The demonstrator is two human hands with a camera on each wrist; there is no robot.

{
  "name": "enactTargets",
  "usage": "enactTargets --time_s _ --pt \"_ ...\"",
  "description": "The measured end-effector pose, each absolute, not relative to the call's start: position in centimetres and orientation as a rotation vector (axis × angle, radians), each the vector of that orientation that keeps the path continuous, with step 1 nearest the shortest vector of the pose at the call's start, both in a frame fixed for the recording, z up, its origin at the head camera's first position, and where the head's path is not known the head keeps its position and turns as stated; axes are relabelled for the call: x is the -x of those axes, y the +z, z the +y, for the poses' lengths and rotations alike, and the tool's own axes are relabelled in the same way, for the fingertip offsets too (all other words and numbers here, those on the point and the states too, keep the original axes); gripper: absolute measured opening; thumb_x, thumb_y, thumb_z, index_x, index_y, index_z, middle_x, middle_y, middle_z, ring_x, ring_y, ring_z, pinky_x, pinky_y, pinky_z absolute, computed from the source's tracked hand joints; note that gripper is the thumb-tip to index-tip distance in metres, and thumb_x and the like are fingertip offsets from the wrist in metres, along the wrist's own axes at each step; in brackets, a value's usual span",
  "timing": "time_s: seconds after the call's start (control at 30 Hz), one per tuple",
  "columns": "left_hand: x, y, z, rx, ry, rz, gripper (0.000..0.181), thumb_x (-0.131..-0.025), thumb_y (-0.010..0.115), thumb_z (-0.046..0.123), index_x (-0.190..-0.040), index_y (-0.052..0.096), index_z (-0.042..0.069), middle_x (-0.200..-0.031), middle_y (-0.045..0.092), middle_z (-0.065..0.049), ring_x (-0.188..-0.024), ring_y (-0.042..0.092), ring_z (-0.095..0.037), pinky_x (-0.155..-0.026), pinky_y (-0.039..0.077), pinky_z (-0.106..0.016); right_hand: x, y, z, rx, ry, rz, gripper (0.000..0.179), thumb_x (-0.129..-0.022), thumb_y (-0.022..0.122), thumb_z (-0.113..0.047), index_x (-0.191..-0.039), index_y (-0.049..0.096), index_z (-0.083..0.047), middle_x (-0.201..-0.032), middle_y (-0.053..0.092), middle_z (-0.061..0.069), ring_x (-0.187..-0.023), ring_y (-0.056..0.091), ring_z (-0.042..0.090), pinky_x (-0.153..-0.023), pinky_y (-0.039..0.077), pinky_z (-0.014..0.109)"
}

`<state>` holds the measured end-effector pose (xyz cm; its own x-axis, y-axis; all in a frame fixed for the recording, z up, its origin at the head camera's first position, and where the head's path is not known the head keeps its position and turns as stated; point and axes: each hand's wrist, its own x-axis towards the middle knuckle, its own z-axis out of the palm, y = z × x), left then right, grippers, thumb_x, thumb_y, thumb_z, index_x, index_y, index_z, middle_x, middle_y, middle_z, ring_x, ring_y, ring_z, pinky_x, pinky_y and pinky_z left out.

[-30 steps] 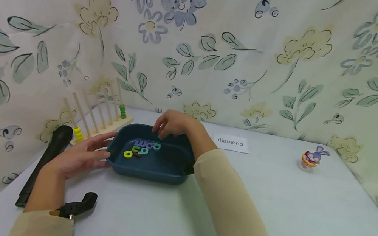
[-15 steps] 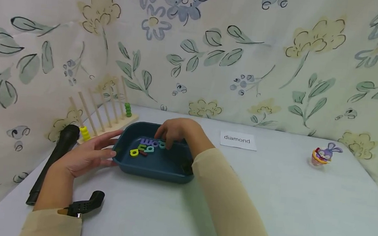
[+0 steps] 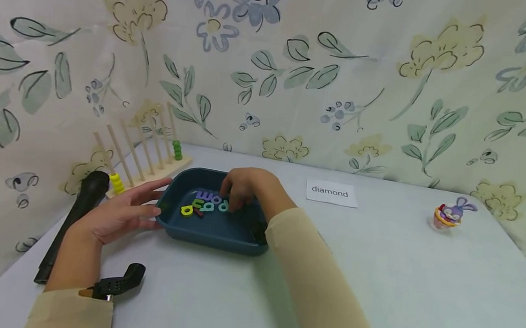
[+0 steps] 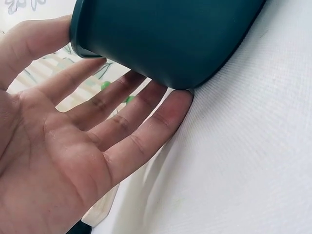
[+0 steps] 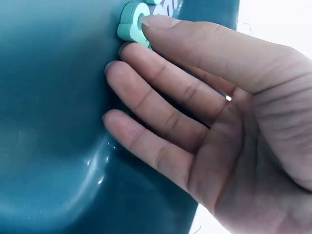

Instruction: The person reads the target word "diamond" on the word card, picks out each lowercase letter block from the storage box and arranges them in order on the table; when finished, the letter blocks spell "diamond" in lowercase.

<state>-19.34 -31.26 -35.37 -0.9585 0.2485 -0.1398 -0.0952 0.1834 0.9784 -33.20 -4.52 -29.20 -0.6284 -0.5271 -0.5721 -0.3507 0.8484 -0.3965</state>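
My left hand (image 3: 115,216) rests at the left end of a dark teal tray (image 3: 212,242). In the left wrist view its thumb lies at the rim and the extended fingers (image 4: 139,141) touch the outer wall. Inside the tray is my right hand (image 3: 248,186), reaching down with thumb and fingertips at a turquoise letter (image 5: 132,22). Its thumb tip overlaps that letter in the right wrist view; the index fingertip is hidden. Nearby lie a purple m (image 3: 204,195), a yellow letter (image 3: 186,210), a green letter (image 3: 198,203) and another turquoise letter (image 3: 207,207).
A white card (image 3: 331,193) reading "diamond" lies right of the tray. Farther right stands a small purple rabbit figure (image 3: 453,214). At the left are a wooden peg frame (image 3: 158,170) with yellow and green beads and a long black object (image 3: 71,225). Floral cloth hangs behind.
My right hand has lowered into the tray to the turquoise letter, which has shifted slightly toward me. The left hand stays at the tray's left end. The head view has shifted a little.
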Motion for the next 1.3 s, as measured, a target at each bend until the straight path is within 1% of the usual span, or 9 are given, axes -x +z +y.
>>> enactTargets --time_s 0.17,0.37,0.63,0.7,0.8,0.93,1.0,1.17,1.3 --pt "19.2 -35.3 -31.4 -0.161 1.833 2.186 0.079 -0.101 0.064 0.015 -0.166 0.021 0.030 -0.171 0.015 -0.018 -0.139 0.048 -0.031 -0.105 0.053 -0.052 33.1 -29.6 -4.7 0.639 -0.358 2.324 0.034 -0.089 0.079 -0.009 -0.120 0.072 -0.019 -0.104 0.074 0.003 -0.103 0.069 0.021 -0.101 0.054 0.040" --pt "18.7 -35.6 -31.4 -0.146 1.832 2.171 0.078 -0.102 0.063 0.014 -0.166 0.021 0.028 -0.170 0.017 -0.019 -0.144 0.040 -0.038 -0.108 0.050 -0.056 32.8 -30.1 -4.9 0.642 -0.331 2.318 0.029 -0.089 0.080 -0.010 -0.114 0.072 -0.022 -0.104 0.074 0.002 -0.105 0.066 0.022 -0.100 0.054 0.041" --pt "18.9 -35.7 -30.7 -0.091 1.873 2.135 0.087 -0.098 0.064 0.009 -0.167 0.014 0.025 -0.171 0.012 -0.023 -0.148 0.034 -0.047 -0.108 0.050 -0.053 32.8 -30.9 -4.5 0.634 -0.372 2.293 0.028 -0.087 0.080 -0.007 -0.108 0.075 -0.025 -0.102 0.074 0.003 -0.099 0.068 0.021 -0.093 0.056 0.038" --pt "19.0 -35.6 -30.6 -0.083 1.866 2.156 0.085 -0.099 0.062 0.010 -0.167 0.013 0.022 -0.170 0.013 -0.025 -0.146 0.035 -0.047 -0.107 0.052 -0.051 32.7 -31.2 -4.4 0.632 -0.413 2.275 0.027 -0.087 0.079 -0.005 -0.106 0.075 -0.024 -0.102 0.074 0.004 -0.098 0.068 0.020 -0.092 0.056 0.037" --pt "19.2 -35.5 -30.4 -0.060 1.875 2.186 0.082 -0.101 0.061 0.015 -0.167 0.013 0.019 -0.170 0.014 -0.025 -0.148 0.033 -0.048 -0.106 0.053 -0.043 32.4 -31.5 -4.4 0.656 -0.442 2.256 0.026 -0.087 0.079 -0.003 -0.104 0.076 -0.022 -0.104 0.072 0.004 -0.096 0.067 0.020 -0.092 0.056 0.036" --pt "19.4 -35.6 -30.3 -0.037 1.924 2.188 0.081 -0.102 0.062 0.017 -0.167 0.015 0.020 -0.171 0.015 -0.023 -0.151 0.028 -0.047 -0.099 0.055 -0.029 32.2 -31.3 -4.6 0.683 -0.435 2.256 0.025 -0.086 0.079 -0.001 -0.102 0.076 -0.021 -0.109 0.068 0.003 -0.096 0.064 0.019 -0.091 0.057 0.035" --pt "19.5 -35.6 -30.4 -0.052 1.937 2.186 0.079 -0.102 0.063 0.017 -0.167 0.018 0.021 -0.171 0.016 -0.022 -0.151 0.029 -0.046 -0.096 0.054 -0.026 32.2 -31.2 -4.7 0.686 -0.425 2.261 0.025 -0.086 0.079 -0.001 -0.100 0.075 -0.022 -0.111 0.064 0.002 -0.097 0.062 0.019 -0.090 0.057 0.034" --pt "19.6 -35.7 -30.7 -0.115 1.927 2.194 0.073 -0.102 0.062 0.017 -0.165 0.025 0.020 -0.172 0.016 -0.019 -0.151 0.026 -0.041 -0.097 0.050 -0.027 32.3 -30.9 -4.9 0.707 -0.388 2.262 0.023 -0.086 0.079 -0.001 -0.096 0.072 -0.020 -0.112 0.062 0.002 -0.095 0.061 0.020 -0.086 0.057 0.033" --pt "19.5 -35.7 -30.8 -0.137 1.915 2.196 0.073 -0.102 0.062 0.018 -0.165 0.025 0.021 -0.172 0.017 -0.017 -0.151 0.028 -0.040 -0.102 0.050 -0.033 32.4 -31.1 -5.0 0.705 -0.395 2.265 0.021 -0.086 0.080 -0.001 -0.096 0.071 -0.017 -0.105 0.066 0.004 -0.091 0.064 0.020 -0.084 0.057 0.034"
